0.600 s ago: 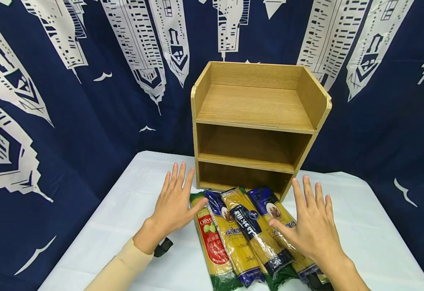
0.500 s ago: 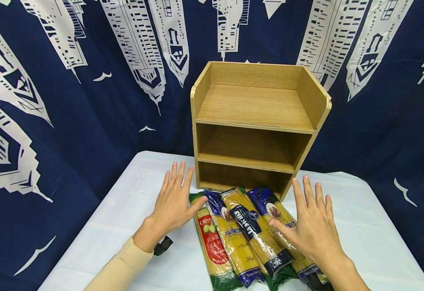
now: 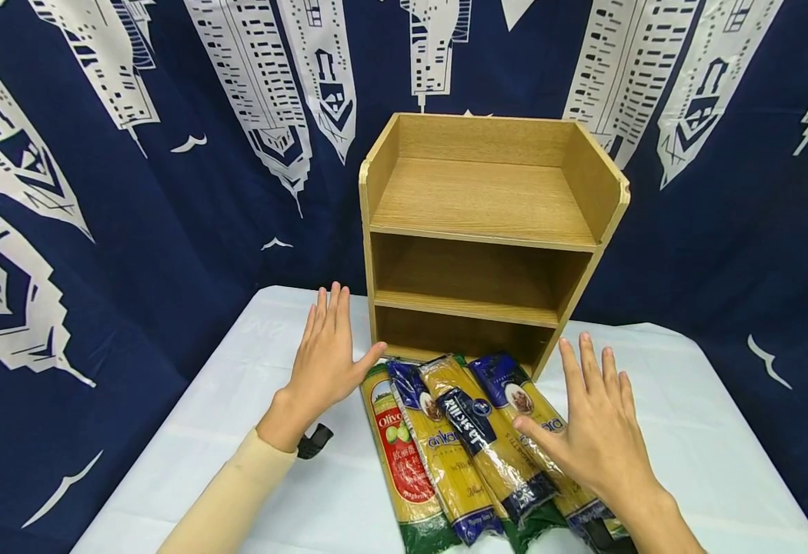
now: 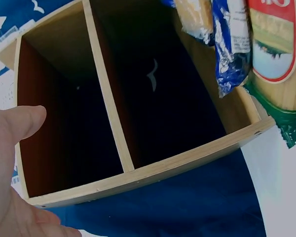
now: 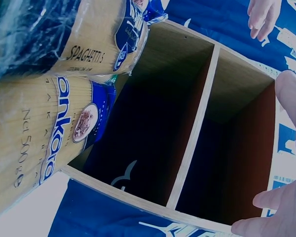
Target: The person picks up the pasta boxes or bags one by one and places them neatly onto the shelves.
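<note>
Several bags of spaghetti lie fanned out on the white table before the wooden shelf [image 3: 480,200]. Leftmost is a bag with a red Olivo label [image 3: 404,454]. Beside it are a blue-ended Ankara bag [image 3: 452,465], a dark-labelled spaghetti bag [image 3: 476,431] and a second Ankara bag [image 3: 511,388]. Green wrapping [image 3: 539,527] shows from underneath. My left hand [image 3: 328,369], fingers straight and thumb spread, is left of the Olivo bag and holds nothing. With fingers spread, my right hand [image 3: 601,438] appears over the right Ankara bag, partly hiding it; contact cannot be told.
The shelf has an open top tray [image 3: 487,196], a middle compartment [image 3: 473,273] and a low compartment [image 3: 466,335] behind the bag ends. A dark blue patterned cloth [image 3: 168,231] hangs behind the white table [image 3: 224,400]. A black strap [image 3: 315,442] shows by the left wrist.
My left hand has shifted slightly up and left, with its fingers now closer together. The right hand and bags look nearly unmoved; the head view has tilted slightly.
</note>
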`<state>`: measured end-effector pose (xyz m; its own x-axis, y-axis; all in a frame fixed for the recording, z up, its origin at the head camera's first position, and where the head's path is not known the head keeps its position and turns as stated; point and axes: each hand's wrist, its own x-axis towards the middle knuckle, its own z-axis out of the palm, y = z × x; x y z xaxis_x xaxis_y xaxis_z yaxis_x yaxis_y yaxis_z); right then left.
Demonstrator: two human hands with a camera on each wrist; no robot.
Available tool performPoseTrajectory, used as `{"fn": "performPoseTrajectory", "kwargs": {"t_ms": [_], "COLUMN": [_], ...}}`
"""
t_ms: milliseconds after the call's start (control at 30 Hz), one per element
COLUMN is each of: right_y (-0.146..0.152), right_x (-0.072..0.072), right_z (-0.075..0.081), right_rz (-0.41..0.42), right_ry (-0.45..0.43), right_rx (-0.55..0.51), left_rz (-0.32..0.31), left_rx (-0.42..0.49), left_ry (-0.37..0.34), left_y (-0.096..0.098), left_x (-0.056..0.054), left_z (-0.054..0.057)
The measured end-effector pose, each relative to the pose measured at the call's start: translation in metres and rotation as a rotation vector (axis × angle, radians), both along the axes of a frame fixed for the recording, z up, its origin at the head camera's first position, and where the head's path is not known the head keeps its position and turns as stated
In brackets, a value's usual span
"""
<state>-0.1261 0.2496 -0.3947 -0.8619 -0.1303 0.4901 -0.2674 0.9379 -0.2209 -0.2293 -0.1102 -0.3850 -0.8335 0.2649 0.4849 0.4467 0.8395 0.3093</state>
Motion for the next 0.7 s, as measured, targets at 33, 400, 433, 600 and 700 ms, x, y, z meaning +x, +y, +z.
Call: {"fn": "performPoseTrajectory", "kwargs": {"t_ms": [33,400,433,600,700], "right_y": [0.0,0.007,0.008,0.011,0.013], "right_x": [0.0,-0.001,-0.001,-0.001,-0.002], "right_z": [0.0,-0.007,-0.008,-0.014,-0.017], "right_rz": [0.001,-0.019,-0.023,-0.03,-0.034], "right_ry": [-0.003,-0.047,-0.054,-0.083,-0.098], "right_rx": [-0.004,-0.061,-0.065,-0.086,-0.096], "left_rz": [-0.001,-0.017,-0.019,-0.016,-0.025], "left_rx": [0.017,0.302,0.332,0.464,0.538], "left_ry": [-0.002,-0.104,-0.112,-0.138,-0.135], "left_y": [0.0,0.006,0.007,0.011,0.012], "left_x": [-0.003,-0.037,-0.04,-0.049,-0.055], "left_z": [0.0,-0.01,-0.012,-0.023,-0.028]}}
